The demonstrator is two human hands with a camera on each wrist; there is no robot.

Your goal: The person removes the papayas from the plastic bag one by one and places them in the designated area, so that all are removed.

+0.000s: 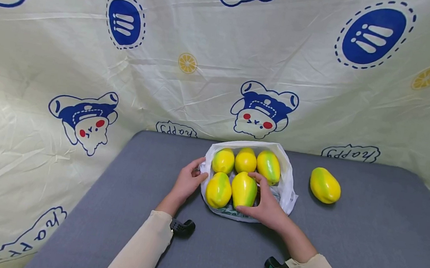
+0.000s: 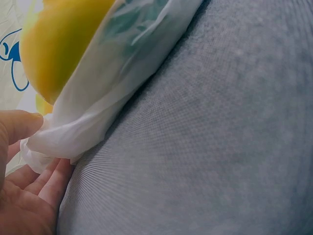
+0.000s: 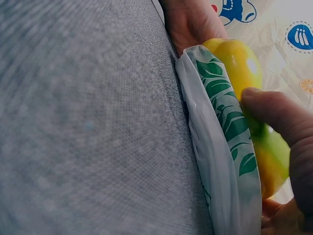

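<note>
A white plastic bag [image 1: 290, 198] holding five glossy yellow-green oval fruits [image 1: 218, 190] sits just below frame centre, between the hands. The left hand [image 1: 187, 183] pinches the bag's left rim, fingertips apparently behind the film. The right hand [image 1: 268, 206] grips the lower-right fruit [image 1: 244, 189]. The right wrist view resolves a green leaf print [image 3: 232, 115], faint from the head. A sixth fruit [image 1: 325, 185] lies right on grey fabric [image 1: 225, 257]; a pale printed sheet [image 1: 202, 102] hangs behind.

In the head view, the bare right hand [image 1: 267, 206] covers an edge of the glossy yellow-green oval fruit [image 1: 243, 190]. In the left wrist view, the left border cuts the bare left hand [image 2: 29, 200]; the top border cuts the white plastic bag [image 2: 93, 107], whose green print [image 2: 137, 19] is blurred.
</note>
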